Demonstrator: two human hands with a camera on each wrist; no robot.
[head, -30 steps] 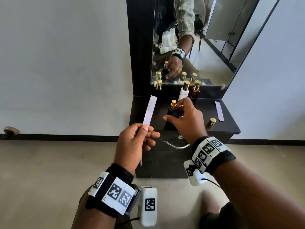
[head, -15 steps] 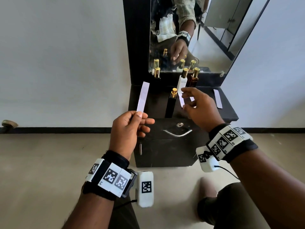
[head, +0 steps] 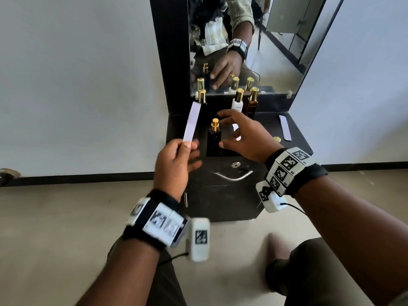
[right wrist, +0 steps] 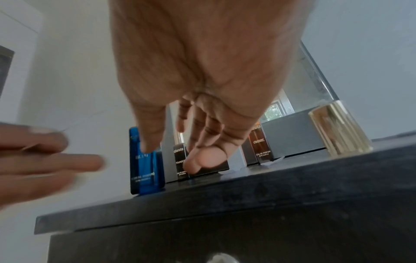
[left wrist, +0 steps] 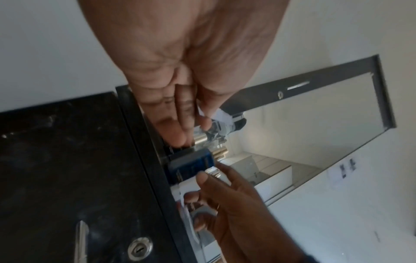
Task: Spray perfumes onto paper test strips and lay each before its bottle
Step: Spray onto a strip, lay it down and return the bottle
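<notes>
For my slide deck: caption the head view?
Left hand holds a test strip; right hand reaches for an uncapped bottle.

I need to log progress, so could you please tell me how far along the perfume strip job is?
Done: one strip lies on the dresser top, right of the bottles. In hand: the left hand pinches a fresh strip, while the right hand opens around the uncapped blue bottle. Left: spraying, laying that strip down, and seemingly the other bottles.
</notes>
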